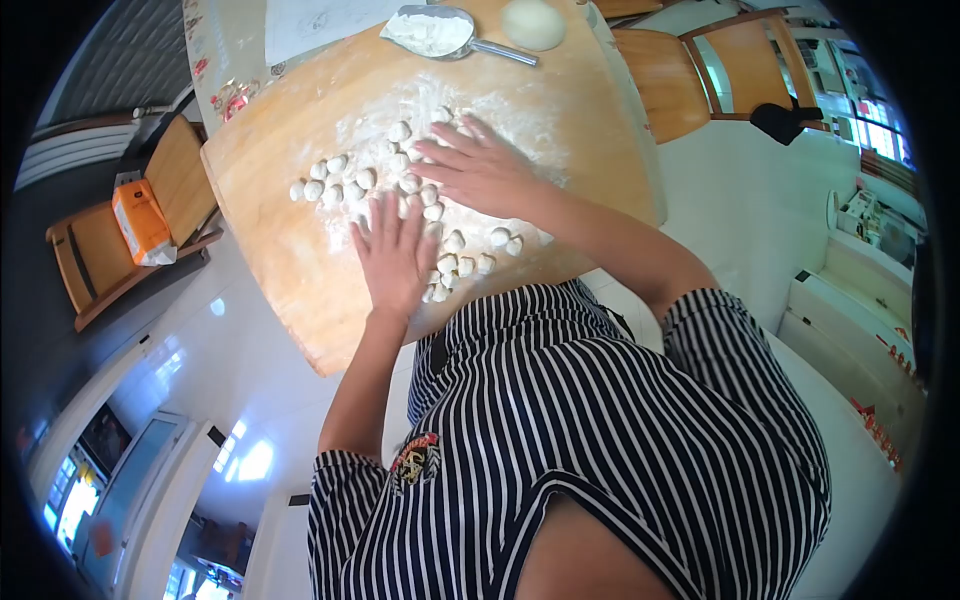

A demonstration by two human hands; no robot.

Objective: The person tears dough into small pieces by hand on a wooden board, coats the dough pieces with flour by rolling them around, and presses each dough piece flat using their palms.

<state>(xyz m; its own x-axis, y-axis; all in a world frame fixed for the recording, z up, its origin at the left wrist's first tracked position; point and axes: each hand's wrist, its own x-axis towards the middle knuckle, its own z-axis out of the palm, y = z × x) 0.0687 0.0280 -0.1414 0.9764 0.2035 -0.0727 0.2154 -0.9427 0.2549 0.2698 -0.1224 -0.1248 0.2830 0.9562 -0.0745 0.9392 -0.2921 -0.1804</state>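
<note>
Several small floured dough pieces (365,179) lie scattered on a wooden board (270,240) dusted with white flour (530,130). My left hand (395,250) is palm down with its fingers spread, over or against the pieces near the middle; what lies beneath it is hidden. Farther up and to the right, my right hand (480,175) also stretches flat with fingers apart, its fingertips beside dough pieces. Neither hand grips anything that I can see. Closer to my body, another cluster of dough pieces (448,265) sits just right of my left hand.
At the board's far side lie a metal scoop (490,47) filled with flour and a round ball of dough (533,24). A white sheet (320,25) is beyond them. Wooden chairs stand left and right; the left chair (95,245) holds an orange package (143,222).
</note>
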